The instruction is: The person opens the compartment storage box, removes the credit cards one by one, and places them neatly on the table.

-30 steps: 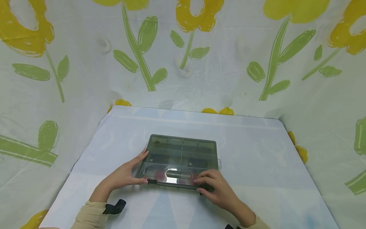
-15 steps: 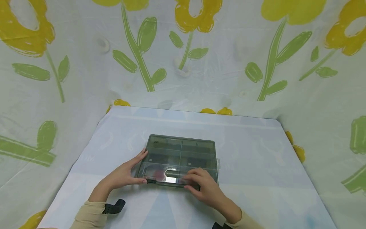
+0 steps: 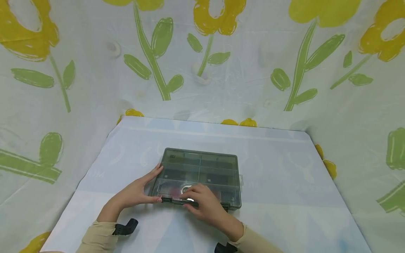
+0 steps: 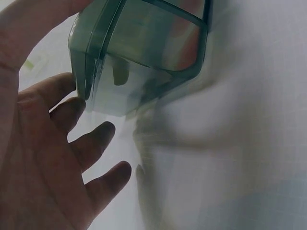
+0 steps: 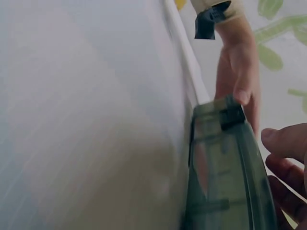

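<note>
A dark green see-through plastic storage box (image 3: 218, 163) lies flat with its lid down, divided into compartments. Something reddish (image 4: 184, 45) shows blurred through its wall. My left hand (image 3: 134, 193) spans the near left corner, thumb at the front edge by a dark latch (image 5: 232, 117), index finger along the left side. In the left wrist view its fingers spread loosely, some touching the box wall and others free. My right hand (image 3: 205, 203) is at the middle of the front edge, fingers bent slightly over the lid. The right wrist view shows its fingertips beside the lid rim; contact is unclear.
The box lies on a pale patterned tablecloth (image 3: 275, 168). Behind and at both sides hang white curtains (image 3: 246, 80) printed with yellow flowers. A second dark latch (image 3: 226, 206) is at the right of the box's front. Black straps (image 3: 126, 227) circle the wrists.
My right hand has slid left along the front edge, from the right latch to the middle, uncovering that latch. The left hand and the box have stayed almost still.
</note>
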Action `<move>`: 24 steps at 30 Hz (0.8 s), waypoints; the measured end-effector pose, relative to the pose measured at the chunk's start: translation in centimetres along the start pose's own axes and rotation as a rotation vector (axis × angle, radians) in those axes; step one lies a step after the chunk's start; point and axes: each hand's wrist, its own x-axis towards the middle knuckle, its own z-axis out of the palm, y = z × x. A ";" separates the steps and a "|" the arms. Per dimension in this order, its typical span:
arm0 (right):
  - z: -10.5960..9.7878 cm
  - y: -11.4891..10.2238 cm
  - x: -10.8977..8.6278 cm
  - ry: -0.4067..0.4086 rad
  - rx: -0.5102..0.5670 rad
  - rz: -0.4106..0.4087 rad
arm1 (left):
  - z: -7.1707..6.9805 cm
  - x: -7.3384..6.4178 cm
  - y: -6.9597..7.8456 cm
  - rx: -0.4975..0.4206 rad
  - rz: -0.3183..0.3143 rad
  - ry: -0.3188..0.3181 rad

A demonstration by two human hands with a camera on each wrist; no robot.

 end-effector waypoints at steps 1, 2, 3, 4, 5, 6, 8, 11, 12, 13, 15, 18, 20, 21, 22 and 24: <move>0.2 -0.2 0.3 -0.006 -0.005 -0.008 | 0.0 0.0 0.0 -0.001 -0.001 -0.001; 0.4 -0.3 0.5 -0.013 -0.006 -0.011 | 0.0 0.0 0.0 -0.004 -0.002 -0.001; 0.6 -0.5 0.7 -0.017 -0.011 -0.016 | -0.1 0.0 0.0 -0.006 -0.001 -0.002; 0.8 -0.6 0.9 -0.019 -0.013 -0.018 | -0.1 0.0 0.0 -0.011 -0.003 -0.003; 1.0 -0.7 1.1 -0.022 -0.016 -0.020 | -0.1 0.0 0.1 -0.013 -0.001 -0.005; 1.1 -0.9 1.3 -0.022 -0.017 -0.024 | -0.1 0.0 0.1 -0.016 0.001 -0.006; 1.5 -1.1 1.7 -0.019 -0.016 -0.027 | -0.1 0.0 0.1 -0.022 0.004 -0.009; 1.9 -1.4 2.2 -0.009 -0.018 -0.036 | -0.2 -0.1 0.1 -0.026 0.007 -0.007; 2.0 -1.5 2.4 -0.004 -0.020 -0.038 | -0.2 -0.1 0.1 -0.027 0.009 -0.007; 2.1 -1.6 2.6 0.001 -0.024 -0.037 | -0.2 -0.1 0.1 -0.027 0.009 -0.007; 2.2 -1.9 2.8 0.005 -0.037 -0.034 | -0.2 -0.1 0.0 -0.026 0.010 -0.006; 2.4 -2.2 3.2 0.003 -0.067 -0.022 | -0.2 -0.1 0.0 -0.027 0.011 -0.008; 2.5 -2.3 3.3 -0.004 -0.085 -0.012 | -0.2 -0.1 0.0 -0.029 0.011 -0.009; 2.6 -2.3 3.3 -0.009 -0.098 -0.008 | -0.2 -0.1 -0.1 -0.031 0.011 -0.009; 2.7 -2.3 3.4 -0.012 -0.107 -0.003 | -0.2 -0.1 -0.1 -0.032 0.011 -0.010; 2.8 -2.4 3.4 -0.018 -0.122 0.006 | -0.2 -0.1 -0.1 -0.031 0.011 -0.009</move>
